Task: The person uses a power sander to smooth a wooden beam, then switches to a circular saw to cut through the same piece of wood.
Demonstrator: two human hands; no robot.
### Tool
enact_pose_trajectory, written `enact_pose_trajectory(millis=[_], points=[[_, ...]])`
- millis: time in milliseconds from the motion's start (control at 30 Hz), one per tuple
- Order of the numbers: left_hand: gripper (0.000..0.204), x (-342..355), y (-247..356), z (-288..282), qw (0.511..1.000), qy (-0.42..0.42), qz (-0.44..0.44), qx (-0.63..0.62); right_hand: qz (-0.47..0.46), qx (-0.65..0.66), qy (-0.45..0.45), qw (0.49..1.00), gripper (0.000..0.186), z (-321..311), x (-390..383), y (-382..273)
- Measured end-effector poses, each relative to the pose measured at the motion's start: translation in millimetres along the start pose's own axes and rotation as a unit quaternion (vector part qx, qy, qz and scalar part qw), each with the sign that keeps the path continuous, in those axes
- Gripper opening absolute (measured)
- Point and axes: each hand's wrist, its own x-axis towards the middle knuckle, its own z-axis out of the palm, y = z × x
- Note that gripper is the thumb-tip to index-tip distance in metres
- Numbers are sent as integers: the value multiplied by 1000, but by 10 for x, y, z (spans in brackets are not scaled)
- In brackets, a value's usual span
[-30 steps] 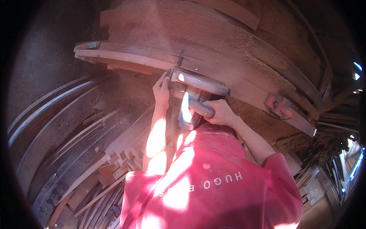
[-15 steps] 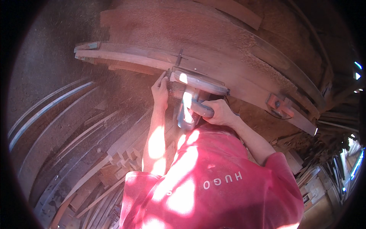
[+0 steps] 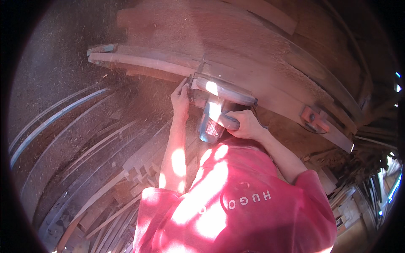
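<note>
Gripping the circular saw (image 3: pixel 219 109) by its handle with my right hand (image 3: pixel 247 125), fingers wrapped fully around it, I press my left hand (image 3: pixel 181 97) with fingers spread flat beside the saw's base, holding nothing. Over the last second the saw has crept leftward along the long wooden plank (image 3: pixel 160 65) at the near edge of the table (image 3: pixel 253 42), and sawdust (image 3: pixel 139 105) sprays left, so I judge the cut is advancing steadily.

a grey handheld circular saw (image 3: pixel 217 105) sits on a long curved, sawdust-covered wooden plank (image 3: pixel 152 65).
</note>
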Motion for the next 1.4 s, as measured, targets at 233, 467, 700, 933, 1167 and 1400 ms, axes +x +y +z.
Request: enact_pose_trajectory(millis=[233, 467, 700, 933, 1167, 1400], points=[[40, 62, -83, -28, 1000, 1, -5, 3, 8, -4, -5, 1000, 29, 17, 19, 28], [41, 87, -109, -37, 1000, 1, 14, -4, 6, -18, -16, 1000, 33, 51, 36, 97], [40, 132, -130, -59, 1000, 12, 3, 4, -23, 14, 3, 1000, 36, 57, 55, 100], [40, 203, -184, -133, 1000, 12, 4, 2, -3, 10, -3, 1000, 34, 87, 92, 48], [39, 173, -51, -179, 1000, 11, 2, 2, 8, 20, -6, 1000, 26, 106, 168, -47], [40, 208, -15, -256, 1000, 10, 10, -3, 26, -10, -10, 1000, 23, 181, 235, -101]])
